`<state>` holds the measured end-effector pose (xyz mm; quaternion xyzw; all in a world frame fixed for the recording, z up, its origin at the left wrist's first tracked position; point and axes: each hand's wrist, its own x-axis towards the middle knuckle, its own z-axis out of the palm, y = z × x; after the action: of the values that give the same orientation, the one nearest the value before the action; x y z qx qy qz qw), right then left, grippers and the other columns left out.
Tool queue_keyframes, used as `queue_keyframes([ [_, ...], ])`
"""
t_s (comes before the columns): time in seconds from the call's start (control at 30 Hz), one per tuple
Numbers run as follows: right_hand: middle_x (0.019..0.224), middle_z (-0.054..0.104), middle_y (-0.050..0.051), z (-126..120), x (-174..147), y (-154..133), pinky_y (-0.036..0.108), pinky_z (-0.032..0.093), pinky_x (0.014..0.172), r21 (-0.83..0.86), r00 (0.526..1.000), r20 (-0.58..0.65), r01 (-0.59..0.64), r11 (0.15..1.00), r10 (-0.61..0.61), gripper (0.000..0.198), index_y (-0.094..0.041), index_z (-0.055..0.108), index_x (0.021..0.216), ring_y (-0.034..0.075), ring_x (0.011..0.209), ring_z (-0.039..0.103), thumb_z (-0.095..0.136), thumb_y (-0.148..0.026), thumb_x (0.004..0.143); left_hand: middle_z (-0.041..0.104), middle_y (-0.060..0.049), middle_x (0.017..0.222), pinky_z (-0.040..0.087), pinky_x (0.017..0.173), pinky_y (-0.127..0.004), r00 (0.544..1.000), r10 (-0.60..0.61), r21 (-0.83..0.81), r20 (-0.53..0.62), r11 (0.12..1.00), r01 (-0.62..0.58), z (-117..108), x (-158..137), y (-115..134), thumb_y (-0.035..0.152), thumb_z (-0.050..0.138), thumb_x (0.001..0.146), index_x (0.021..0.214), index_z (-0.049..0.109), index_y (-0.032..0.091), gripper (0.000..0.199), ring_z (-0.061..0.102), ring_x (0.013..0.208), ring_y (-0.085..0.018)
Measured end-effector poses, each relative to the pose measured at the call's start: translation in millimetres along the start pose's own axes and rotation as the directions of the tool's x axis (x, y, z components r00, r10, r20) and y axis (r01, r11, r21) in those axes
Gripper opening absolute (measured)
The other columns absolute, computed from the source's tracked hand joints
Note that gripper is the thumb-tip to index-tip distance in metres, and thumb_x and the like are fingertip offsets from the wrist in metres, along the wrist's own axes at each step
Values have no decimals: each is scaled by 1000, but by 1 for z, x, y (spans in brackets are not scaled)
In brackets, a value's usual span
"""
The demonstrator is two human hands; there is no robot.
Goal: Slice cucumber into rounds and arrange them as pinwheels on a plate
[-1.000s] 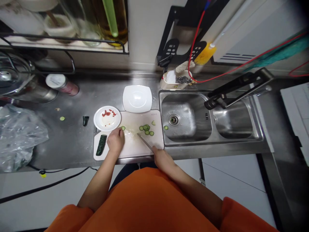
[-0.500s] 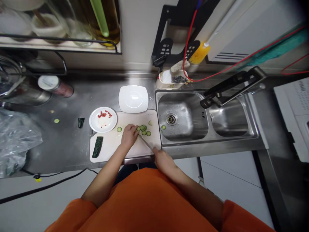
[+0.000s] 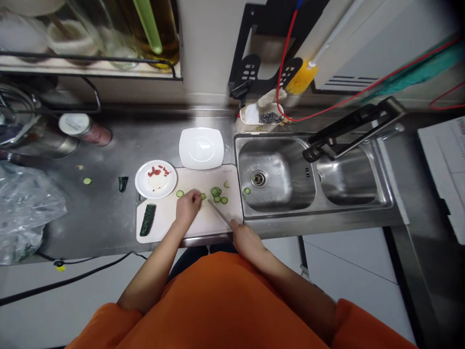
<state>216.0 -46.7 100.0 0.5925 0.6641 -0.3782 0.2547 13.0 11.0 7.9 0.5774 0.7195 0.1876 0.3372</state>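
My left hand [image 3: 187, 209] is closed over the white cutting board [image 3: 170, 228], its fingertips pinched at a cucumber slice [image 3: 203, 196]. In my right hand [image 3: 247, 238] is the handle of a knife [image 3: 219, 211], whose blade slants up and left across the board. Several more cucumber slices [image 3: 216, 192] lie clustered just beyond the blade. A single slice [image 3: 179, 193] rests left of my left fingers. At the board's left end sits a dark green length of cucumber [image 3: 147, 220].
A white plate with red bits [image 3: 143, 186] overlaps the board's upper left corner. Behind the board stands a square white plate [image 3: 185, 150]. The steel sink [image 3: 286, 194] adjoins on the right. On the left counter are a cucumber end [image 3: 122, 183], a canister [image 3: 87, 130] and a plastic bag [image 3: 27, 208].
My left hand has drawn back to the left, away from the slice cluster, with one slice at its fingertips. My right hand and the knife stay almost in place.
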Motion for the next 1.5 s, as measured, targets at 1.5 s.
queue_keyframes([
  [1.5, 100, 65, 14, -3, 19, -42, 31, 45, 77, -3, 998, 2, 59, 998, -59, 38, -15, 44, 120, 24, 99, 62, 32, -4, 86, 64, -7, 89, 47, 81, -32, 976, 141, 48, -164, 990, -135, 4, -16, -26, 27, 57, 80, 100, 67, 20, 23, 59, 83, -20],
])
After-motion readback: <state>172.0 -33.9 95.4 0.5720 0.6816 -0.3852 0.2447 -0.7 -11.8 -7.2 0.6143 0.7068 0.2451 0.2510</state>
